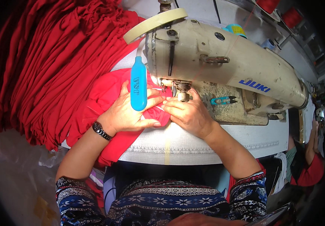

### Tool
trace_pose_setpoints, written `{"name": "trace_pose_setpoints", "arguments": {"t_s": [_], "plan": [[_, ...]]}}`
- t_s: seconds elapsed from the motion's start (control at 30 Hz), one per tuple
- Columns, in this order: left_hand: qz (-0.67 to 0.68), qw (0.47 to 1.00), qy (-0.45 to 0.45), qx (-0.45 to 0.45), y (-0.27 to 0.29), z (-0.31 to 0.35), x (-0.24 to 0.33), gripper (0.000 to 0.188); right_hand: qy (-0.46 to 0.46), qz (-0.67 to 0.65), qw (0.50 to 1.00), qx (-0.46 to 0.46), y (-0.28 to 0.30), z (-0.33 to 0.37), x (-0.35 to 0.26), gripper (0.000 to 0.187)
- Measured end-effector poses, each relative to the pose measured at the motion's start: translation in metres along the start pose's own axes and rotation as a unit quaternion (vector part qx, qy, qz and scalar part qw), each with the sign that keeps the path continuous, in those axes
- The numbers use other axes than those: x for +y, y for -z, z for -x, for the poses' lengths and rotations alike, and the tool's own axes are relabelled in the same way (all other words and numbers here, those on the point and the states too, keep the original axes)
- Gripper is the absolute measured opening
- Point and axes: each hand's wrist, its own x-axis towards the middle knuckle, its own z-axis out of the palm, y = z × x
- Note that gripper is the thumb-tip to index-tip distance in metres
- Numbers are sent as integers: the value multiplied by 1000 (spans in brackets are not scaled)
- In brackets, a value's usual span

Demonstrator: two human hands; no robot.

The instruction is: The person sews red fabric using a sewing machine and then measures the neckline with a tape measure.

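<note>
A red cloth piece [84, 116] lies under the needle end of a cream sewing machine [204, 49]. My left hand [123, 115], with a dark wristwatch, rests on that cloth with its fingers stretched and thumb apart. A blue paddle-shaped lamp [138, 100] partly covers those fingers. From the other side, my right hand [190, 117] pinches the cloth's edge close to the presser foot, its fingertips near the left ones. A narrow white strip shows along the cloth between both hands. The needle's exact contact with the cloth is hidden.
A large heap of red garments [38, 67] fills the left side. Blue thread snips [224, 100] lie on the machine bed. A tape roll [156, 23] sits atop the machine, and a printed ruler [192, 150] runs along the table's front. Another person [309, 165] sits at far right.
</note>
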Motion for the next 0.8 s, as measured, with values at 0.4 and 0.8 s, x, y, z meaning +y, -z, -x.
{"name": "trace_pose_setpoints", "arguments": {"t_s": [0.4, 0.8], "plan": [[-17, 998, 10, 58, 8, 2, 33, 67, -17, -35, 999, 31, -5, -4, 4, 25], [383, 885, 172, 202, -55, -18, -48, 18, -299, -249, 919, 60, -11, -28, 9, 33]]}}
